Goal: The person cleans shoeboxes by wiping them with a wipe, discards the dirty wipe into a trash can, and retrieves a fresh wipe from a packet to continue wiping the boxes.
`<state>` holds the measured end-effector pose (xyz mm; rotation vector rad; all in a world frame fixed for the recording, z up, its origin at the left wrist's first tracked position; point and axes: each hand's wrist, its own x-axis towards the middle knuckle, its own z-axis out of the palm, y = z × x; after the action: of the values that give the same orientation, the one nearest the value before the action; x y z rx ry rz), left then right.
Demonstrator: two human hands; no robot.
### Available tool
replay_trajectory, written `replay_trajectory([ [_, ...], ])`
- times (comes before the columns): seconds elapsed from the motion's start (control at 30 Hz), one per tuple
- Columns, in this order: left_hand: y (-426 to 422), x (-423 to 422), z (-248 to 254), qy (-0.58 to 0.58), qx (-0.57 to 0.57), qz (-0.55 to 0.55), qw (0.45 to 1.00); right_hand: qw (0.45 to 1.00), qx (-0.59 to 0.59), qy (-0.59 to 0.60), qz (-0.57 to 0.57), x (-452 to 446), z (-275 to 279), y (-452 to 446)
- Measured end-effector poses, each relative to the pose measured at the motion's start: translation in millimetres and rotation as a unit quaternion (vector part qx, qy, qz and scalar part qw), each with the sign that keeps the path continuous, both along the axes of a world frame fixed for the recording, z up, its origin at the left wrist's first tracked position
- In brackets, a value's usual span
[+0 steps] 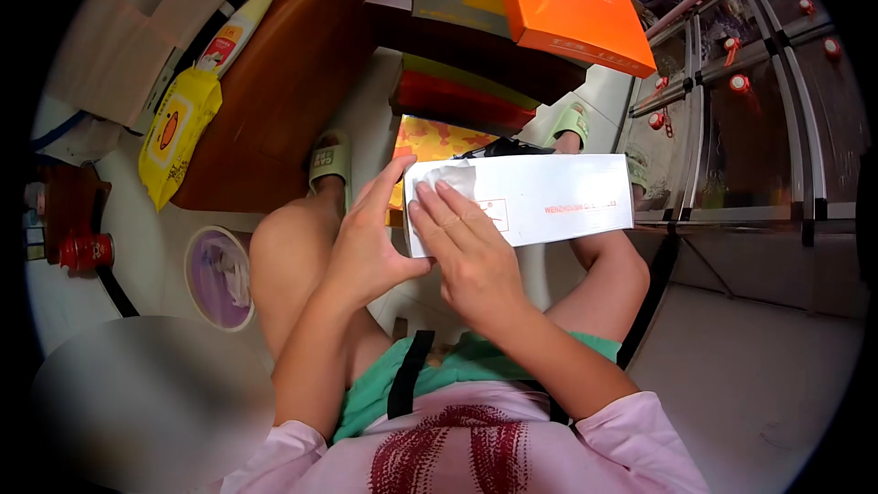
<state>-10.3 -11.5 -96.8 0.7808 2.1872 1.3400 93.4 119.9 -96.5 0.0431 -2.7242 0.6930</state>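
1. My left hand (pixel 366 242) clamps the white box (pixel 576 206) at one end, before me.
2. My right hand (pixel 476 265) lies flat, unclosed, against the grey piece (pixel 460 176): apparently wiping.
3. Next move: steady support, even pressure.

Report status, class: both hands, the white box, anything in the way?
Left hand gripping white box at one end. Right hand laid on its face, fingers on pale sheet. Right hand partly hides red logo.
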Motion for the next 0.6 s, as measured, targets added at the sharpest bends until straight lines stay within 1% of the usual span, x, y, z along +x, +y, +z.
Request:
replay_trajectory([
  [0.03, -0.1, 0.1, 1.1, 0.000, 0.000, -0.004, 1.000, 1.000, 0.000, 0.000, -0.004, -0.1, 0.3, 2.3],
  [0.1, 0.3, 0.7, 3.6, -0.001, -0.023, -0.001, 1.000, 0.996, 0.016, -0.020, -0.082, 1.0, 1.8, 9.1],
  [0.13, 0.9, 1.3, 3.6, -0.001, -0.023, -0.001, 1.000, 0.994, 0.023, -0.034, -0.103, 2.8, 3.5, 15.3],
  [0.27, -1.0, 3.0, 2.8, -0.011, -0.021, 0.009, 1.000, 0.987, 0.024, -0.063, -0.143, 7.1, 7.3, 12.2],
  [0.3, -1.0, 3.5, 2.0, -0.025, -0.019, 0.004, 1.000, 0.987, 0.024, -0.062, -0.143, 4.4, 6.7, 8.3],
  [0.4, -1.5, 2.1, -3.4, 0.010, -0.001, -0.006, 1.000, 0.998, 0.011, -0.037, -0.047, -5.7, 3.6, -5.3],
  [0.5, -0.5, 2.6, -0.7, 0.006, -0.001, 0.003, 1.000, 0.999, 0.007, -0.030, -0.027, -12.8, 4.7, -4.9],
  [0.57, -0.6, 1.5, -1.5, -0.003, 0.000, 0.000, 1.000, 0.999, 0.004, -0.027, -0.046, -10.2, -0.5, 1.9],
  [0.6, -0.6, 1.1, -2.1, -0.012, 0.002, -0.001, 1.000, 0.997, 0.013, -0.035, -0.075, -9.1, -0.2, 5.6],
])
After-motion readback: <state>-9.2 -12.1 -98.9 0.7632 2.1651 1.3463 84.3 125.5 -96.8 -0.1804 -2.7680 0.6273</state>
